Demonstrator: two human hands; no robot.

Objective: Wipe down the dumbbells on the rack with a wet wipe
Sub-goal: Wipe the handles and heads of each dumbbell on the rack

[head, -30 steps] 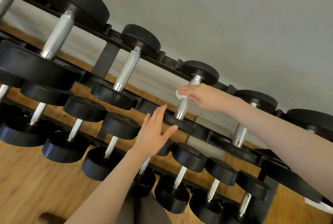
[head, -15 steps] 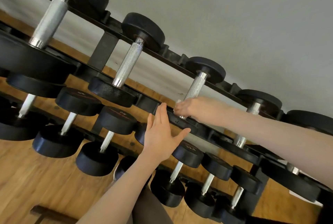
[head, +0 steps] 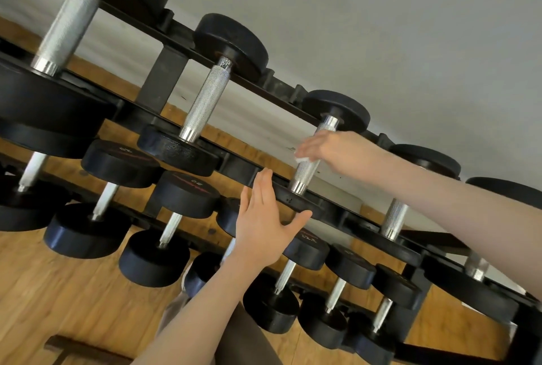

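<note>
Two hands work at the middle of the frame: the right hand (head: 322, 149) curls over the upper part of a knurled steel handle (head: 305, 171), pinching a small white wet wipe (head: 302, 159) against it, while the left hand (head: 264, 224), fingers straight and together, presses flat against the near black head (head: 296, 200) of that same dumbbell, apparently steadying it. That dumbbell sits on the top tier of the black metal rack (head: 164, 77), which runs diagonally from upper left to lower right. Judging from this, the wipe is partway along one handle; nothing shows which other dumbbells are already clean, so most of the rack may remain, including the lower row of smaller dumbbells (head: 187, 197) across the bottom half. Handles are bright, cross-hatched metal cylinders with smooth collars; heads are thick, matte black discs, rubbery-looking. Beneath lies a warm wooden floor (head: 58, 291), behind a plain pale wall (head: 410, 27).
</note>
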